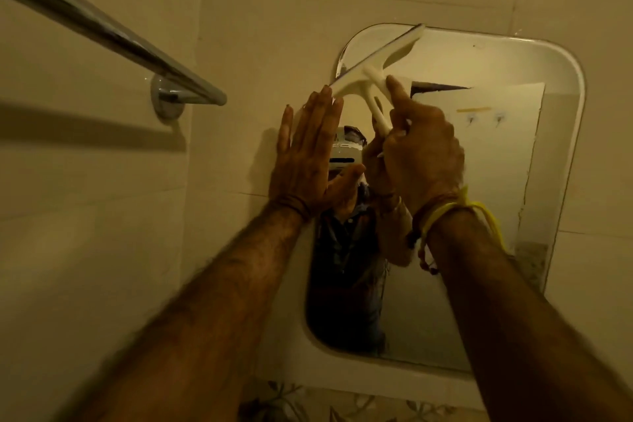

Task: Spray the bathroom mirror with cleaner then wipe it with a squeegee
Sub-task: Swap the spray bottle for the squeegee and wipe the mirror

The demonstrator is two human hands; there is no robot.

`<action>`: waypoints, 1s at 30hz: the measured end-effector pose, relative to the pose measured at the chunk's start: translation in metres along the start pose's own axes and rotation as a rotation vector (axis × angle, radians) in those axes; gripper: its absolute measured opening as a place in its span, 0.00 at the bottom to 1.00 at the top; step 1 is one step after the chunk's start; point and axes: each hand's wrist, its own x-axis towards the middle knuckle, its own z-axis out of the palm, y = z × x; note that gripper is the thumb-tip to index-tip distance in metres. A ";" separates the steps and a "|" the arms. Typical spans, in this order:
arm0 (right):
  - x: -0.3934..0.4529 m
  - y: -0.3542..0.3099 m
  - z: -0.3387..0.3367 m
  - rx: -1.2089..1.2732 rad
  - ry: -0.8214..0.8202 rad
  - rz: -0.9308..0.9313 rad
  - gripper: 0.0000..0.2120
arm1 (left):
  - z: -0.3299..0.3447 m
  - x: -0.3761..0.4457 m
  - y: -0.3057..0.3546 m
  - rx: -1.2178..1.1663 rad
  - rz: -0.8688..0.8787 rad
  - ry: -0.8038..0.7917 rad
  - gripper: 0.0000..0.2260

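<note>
A rounded-corner mirror (479,181) in a white frame hangs on the tiled wall ahead. A white squeegee (376,62) lies tilted against the mirror's upper left corner, its blade running from the top edge down to the left edge. My right hand (421,154) is closed around the squeegee's handle. My left hand (308,154) is pressed flat, fingers apart, on the mirror's left edge and the wall just below the blade's lower end. No spray bottle is in view.
A chrome towel bar (102,31) juts from the wall at upper left, its mount (168,96) close to my left hand. The mirror reflects a person, a door and wall. Patterned tiles (308,401) run below the mirror.
</note>
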 end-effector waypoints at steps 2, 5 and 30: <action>-0.027 0.010 -0.001 -0.029 -0.040 -0.017 0.24 | -0.002 0.000 0.000 -0.009 -0.002 -0.003 0.40; -0.089 0.037 -0.006 -0.072 -0.037 -0.032 0.23 | 0.000 0.000 -0.001 -0.032 -0.002 0.007 0.40; -0.047 0.096 -0.031 -0.073 0.218 0.222 0.28 | 0.010 -0.040 0.009 0.074 0.055 -0.160 0.41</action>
